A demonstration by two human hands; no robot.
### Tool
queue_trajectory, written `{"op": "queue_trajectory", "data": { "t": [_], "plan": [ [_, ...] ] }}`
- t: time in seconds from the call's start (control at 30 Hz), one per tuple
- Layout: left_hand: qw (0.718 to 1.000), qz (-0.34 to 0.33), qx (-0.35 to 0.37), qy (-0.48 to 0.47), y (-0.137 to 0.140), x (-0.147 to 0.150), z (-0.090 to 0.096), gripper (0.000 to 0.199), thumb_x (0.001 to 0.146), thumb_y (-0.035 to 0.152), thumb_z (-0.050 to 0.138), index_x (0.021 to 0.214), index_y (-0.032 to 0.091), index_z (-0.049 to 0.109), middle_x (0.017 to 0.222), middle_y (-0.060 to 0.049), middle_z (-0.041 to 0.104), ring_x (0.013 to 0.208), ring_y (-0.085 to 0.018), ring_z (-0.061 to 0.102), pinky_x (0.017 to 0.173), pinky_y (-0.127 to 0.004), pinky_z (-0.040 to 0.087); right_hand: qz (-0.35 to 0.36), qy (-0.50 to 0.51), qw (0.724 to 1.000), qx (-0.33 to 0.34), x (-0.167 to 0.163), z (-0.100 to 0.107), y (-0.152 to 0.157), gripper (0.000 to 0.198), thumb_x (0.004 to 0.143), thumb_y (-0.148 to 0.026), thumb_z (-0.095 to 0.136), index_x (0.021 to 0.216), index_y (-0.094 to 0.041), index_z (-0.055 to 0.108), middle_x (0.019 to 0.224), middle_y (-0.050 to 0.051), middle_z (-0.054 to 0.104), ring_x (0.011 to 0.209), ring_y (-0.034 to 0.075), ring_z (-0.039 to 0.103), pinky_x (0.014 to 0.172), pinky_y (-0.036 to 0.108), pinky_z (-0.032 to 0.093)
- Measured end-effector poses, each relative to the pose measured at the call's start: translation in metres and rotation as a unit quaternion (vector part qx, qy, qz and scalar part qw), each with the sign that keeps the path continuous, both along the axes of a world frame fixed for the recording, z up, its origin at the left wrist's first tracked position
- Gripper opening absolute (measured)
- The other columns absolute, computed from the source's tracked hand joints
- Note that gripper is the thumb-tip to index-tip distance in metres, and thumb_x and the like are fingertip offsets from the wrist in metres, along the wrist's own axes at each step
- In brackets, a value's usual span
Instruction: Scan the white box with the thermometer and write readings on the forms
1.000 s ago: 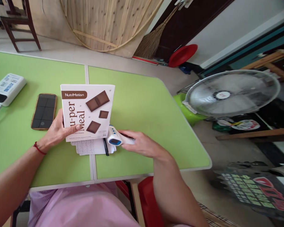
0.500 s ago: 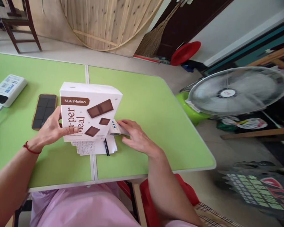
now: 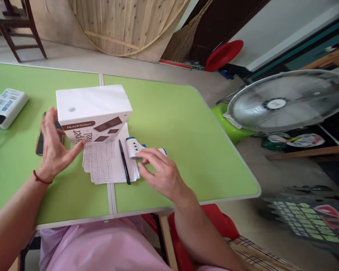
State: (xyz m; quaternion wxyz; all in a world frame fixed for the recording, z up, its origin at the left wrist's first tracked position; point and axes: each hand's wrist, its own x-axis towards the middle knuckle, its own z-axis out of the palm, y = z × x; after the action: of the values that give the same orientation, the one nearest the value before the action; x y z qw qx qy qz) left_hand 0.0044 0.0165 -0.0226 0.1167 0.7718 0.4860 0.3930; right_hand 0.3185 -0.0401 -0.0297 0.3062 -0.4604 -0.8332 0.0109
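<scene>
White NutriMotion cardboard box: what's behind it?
White, partly lettered paper sheets on the green table show past its lower and right edges; the box hides the rest and anything else.

From the near left extends a bare left forearm [image 3: 15,212], the left hand [image 3: 55,150] spreading its thumb wide from its fingers. From the near right, the bare right forearm [image 3: 206,233] slants leftward, the right hand's [image 3: 162,173] fingers loosely bent.

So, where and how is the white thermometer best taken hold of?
Probably by its handle, partly hidden by the right hand, coming from the right: it points that way, away from the box, while the buttoned head lies close to the pen.
</scene>
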Motion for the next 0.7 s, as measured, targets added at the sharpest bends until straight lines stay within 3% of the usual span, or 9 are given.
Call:
{"op": "queue_trajectory", "data": {
  "t": [0.07,0.1,0.13,0.2,0.3,0.4,0.47,0.57,0.7],
  "plan": [
    [0.991,0.075,0.107,-0.026,-0.009,0.004,0.009,0.059,0.083,0.046,0.069,0.128,0.017,0.044,0.125,-0.014,0.051,0.114,-0.027,0.052,0.075,-0.038,0.052,0.026,0.006,1.000,-0.015,-0.015,0.006,-0.007,0.018,0.091,-0.009,0.052,0.102,-0.017,0.064,0.089,0.008,0.069,0.079,0.018,0.068,0.071,0.030,0.058],
    [0.982,0.086,0.165,-0.030,-0.013,0.007,0.013,0.047,0.082,0.041,0.071,0.117,0.018,0.050,0.107,-0.008,0.057,0.100,-0.022,0.056,0.071,-0.035,0.051,0.024,-0.008,0.999,-0.025,-0.022,0.006,-0.010,0.013,0.092,-0.011,0.053,0.096,-0.017,0.064,0.082,0.007,0.070,0.072,0.017,0.068,0.066,0.029,0.057],
    [0.969,0.064,0.236,-0.030,-0.018,0.009,0.016,0.032,0.080,0.037,0.073,0.099,0.020,0.054,0.082,-0.001,0.056,0.081,-0.017,0.056,0.064,-0.031,0.048,0.011,-0.033,0.999,-0.035,-0.029,0.005,-0.012,0.010,0.093,-0.013,0.054,0.092,-0.016,0.064,0.077,0.006,0.069,0.067,0.017,0.066,0.061,0.028,0.054],
    [0.968,-0.024,0.249,0.019,-0.025,0.015,0.016,0.015,0.085,0.021,0.068,0.090,0.021,0.054,0.068,0.005,0.054,0.059,-0.010,0.051,0.055,-0.025,0.043,-0.031,-0.099,0.993,-0.055,-0.039,0.000,-0.013,0.012,0.094,-0.018,0.054,0.089,-0.014,0.064,0.072,0.007,0.068,0.063,0.019,0.065,0.053,0.028,0.047],
    [0.956,-0.165,0.195,0.141,-0.033,0.025,0.006,0.007,0.096,0.023,0.057,0.102,0.018,0.056,0.074,0.002,0.063,0.058,-0.010,0.059,0.052,-0.023,0.043,-0.082,-0.171,0.977,-0.101,-0.050,-0.009,-0.012,0.014,0.094,-0.019,0.053,0.096,-0.012,0.065,0.077,0.011,0.068,0.064,0.021,0.064,0.049,0.028,0.040],
    [0.936,-0.230,0.123,0.235,-0.037,0.033,-0.007,0.028,0.103,0.035,0.043,0.116,0.013,0.057,0.074,-0.001,0.064,0.056,-0.014,0.060,0.048,-0.027,0.040,-0.096,-0.166,0.971,-0.143,-0.054,-0.014,-0.012,0.027,0.090,-0.013,0.050,0.113,-0.013,0.065,0.081,0.011,0.068,0.063,0.020,0.063,0.049,0.029,0.040],
    [0.931,-0.233,0.072,0.271,-0.037,0.035,-0.012,0.036,0.102,0.040,0.045,0.121,0.012,0.057,0.077,-0.003,0.064,0.060,-0.018,0.060,0.051,-0.029,0.042,-0.078,-0.106,0.979,-0.158,-0.052,-0.014,-0.015,0.037,0.088,-0.010,0.047,0.121,-0.014,0.063,0.081,0.009,0.068,0.062,0.019,0.062,0.053,0.030,0.045],
    [0.929,-0.219,0.002,0.299,-0.037,0.037,-0.015,0.038,0.095,0.041,0.058,0.121,0.013,0.060,0.091,-0.008,0.065,0.076,-0.023,0.060,0.067,-0.035,0.048,-0.014,0.067,0.984,-0.163,-0.043,-0.011,-0.023,0.038,0.092,-0.010,0.041,0.123,-0.019,0.063,0.086,0.006,0.067,0.069,0.016,0.063,0.063,0.030,0.053],
    [0.922,-0.224,-0.055,0.312,-0.036,0.039,-0.014,0.037,0.092,0.038,0.062,0.119,0.014,0.063,0.097,-0.010,0.062,0.084,-0.025,0.056,0.077,-0.040,0.046,0.060,0.243,0.950,-0.187,-0.033,-0.012,-0.035,0.045,0.094,-0.015,0.045,0.138,-0.023,0.048,0.102,0.008,0.065,0.088,0.018,0.066,0.078,0.035,0.058]
  ]
}}
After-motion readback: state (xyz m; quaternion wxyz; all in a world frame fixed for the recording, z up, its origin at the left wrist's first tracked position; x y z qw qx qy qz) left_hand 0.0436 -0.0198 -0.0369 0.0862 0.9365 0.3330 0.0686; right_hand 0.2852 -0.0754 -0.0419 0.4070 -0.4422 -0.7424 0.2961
